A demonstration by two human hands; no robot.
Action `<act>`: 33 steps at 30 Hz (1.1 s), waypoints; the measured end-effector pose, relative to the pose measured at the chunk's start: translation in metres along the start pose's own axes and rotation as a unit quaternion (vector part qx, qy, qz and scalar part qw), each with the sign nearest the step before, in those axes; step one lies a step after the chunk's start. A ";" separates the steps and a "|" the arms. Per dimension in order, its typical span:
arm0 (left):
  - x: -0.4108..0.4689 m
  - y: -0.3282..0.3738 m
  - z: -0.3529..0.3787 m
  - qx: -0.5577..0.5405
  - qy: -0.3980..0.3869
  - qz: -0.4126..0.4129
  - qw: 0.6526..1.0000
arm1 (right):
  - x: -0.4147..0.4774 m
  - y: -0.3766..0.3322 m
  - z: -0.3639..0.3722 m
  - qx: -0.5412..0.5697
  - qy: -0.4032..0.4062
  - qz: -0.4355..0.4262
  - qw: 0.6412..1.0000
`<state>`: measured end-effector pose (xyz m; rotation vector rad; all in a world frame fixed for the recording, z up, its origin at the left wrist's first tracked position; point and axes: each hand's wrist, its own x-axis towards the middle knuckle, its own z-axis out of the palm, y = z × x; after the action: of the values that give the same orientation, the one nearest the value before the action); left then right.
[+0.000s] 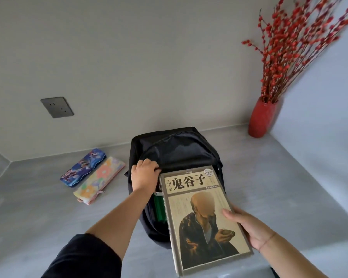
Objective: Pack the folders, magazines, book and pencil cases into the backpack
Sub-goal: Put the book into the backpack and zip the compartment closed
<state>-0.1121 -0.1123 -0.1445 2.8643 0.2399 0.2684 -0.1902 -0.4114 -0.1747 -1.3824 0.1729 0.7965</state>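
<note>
Right hand [249, 227] on tan, portrait-covered book [205, 221] (bold black title)

On the book [204, 221] cover we read the large black title 鬼谷子, with smaller 彩图全解 at its left. We cannot read the round seal or the other small print.

Black backpack [175, 151] lies on the grey counter [279, 177], main compartment open. Left hand [144, 175] grips the edge of the opening. Right hand [247, 227] holds a tan book [201, 221] by its right edge, cover up, top end at the opening. Green item [160, 207] visible inside the bag beside the book. Blue pencil case [82, 167] and floral pencil case [98, 180] lie side by side left of the backpack. Red vase [262, 119] with red branches stands in the far right corner
</note>
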 end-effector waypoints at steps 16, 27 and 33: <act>0.003 0.003 -0.017 -0.234 0.032 -0.057 0.970 | 0.110 -0.060 0.031 -0.001 0.067 0.006 0.998; 0.006 -0.006 -0.017 -0.252 -0.004 -0.076 0.965 | 0.085 -0.027 0.039 -0.431 0.088 -0.111 0.891; 0.006 -0.003 -0.014 -0.244 -0.010 -0.073 0.967 | 0.095 -0.003 0.034 -0.627 0.141 -0.174 0.746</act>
<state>-0.1097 -0.1053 -0.1315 2.3487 0.3284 0.2311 -0.1300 -0.3424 -0.2174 -2.7155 -0.4953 0.3021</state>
